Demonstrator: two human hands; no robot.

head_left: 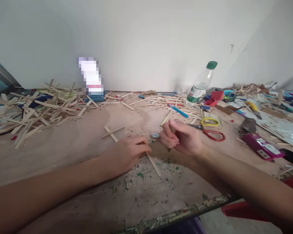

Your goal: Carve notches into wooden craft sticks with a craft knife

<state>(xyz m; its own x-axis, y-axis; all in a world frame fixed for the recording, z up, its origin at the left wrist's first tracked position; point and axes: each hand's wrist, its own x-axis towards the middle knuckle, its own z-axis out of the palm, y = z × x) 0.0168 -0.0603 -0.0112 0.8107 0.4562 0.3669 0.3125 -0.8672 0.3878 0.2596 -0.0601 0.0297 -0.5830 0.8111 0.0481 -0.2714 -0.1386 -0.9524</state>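
Stick [153,164] juts from left hand [130,151], low over worktop [75,136], fingers curled closed on it. Right hand [182,138] nearby, balled in a fist (contents, if any, can't tell). Probably best: brace stick firmly, fingertips well clear.

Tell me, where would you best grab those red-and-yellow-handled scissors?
Probably by the red loop and yellow loop, coming from the right. The scissors lie with both handles pointing right and in plain view, while the dark blades point left, partly hidden behind the right hand, so that end seems worse to grip.
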